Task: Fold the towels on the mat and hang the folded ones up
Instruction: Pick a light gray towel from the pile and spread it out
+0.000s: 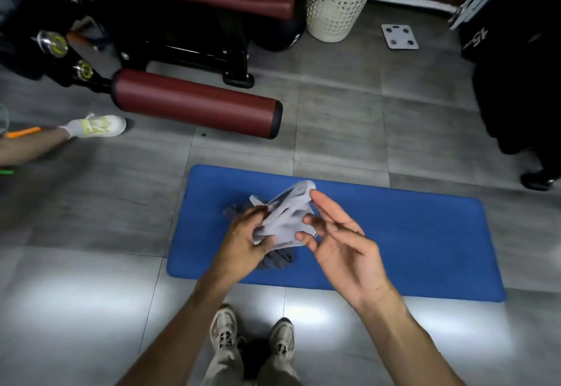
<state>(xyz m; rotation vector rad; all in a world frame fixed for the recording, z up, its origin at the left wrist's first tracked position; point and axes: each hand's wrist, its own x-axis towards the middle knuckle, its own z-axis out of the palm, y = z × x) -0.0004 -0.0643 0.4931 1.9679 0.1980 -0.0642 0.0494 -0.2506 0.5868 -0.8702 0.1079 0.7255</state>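
Your left hand pinches the pale towel; right hand spread, fingertips touching it. Dark towel lies under the grip, on the mat.

Light towel motion-blurred, bunched; folds and edges unreadable, its lower left part hidden inside the left hand. Right hand fingertips soft with blur; whether they touch the towel cannot tell. Dark towel on the blue mat mostly covered by the hands and light towel, only striped bits show, shape unclear. Both forearms cut by bottom edge. Second person at left edge: only leg and white shoe visible. Gym machine cut off at top and left. Black object at right cut by edge, printed lettering unreadable.
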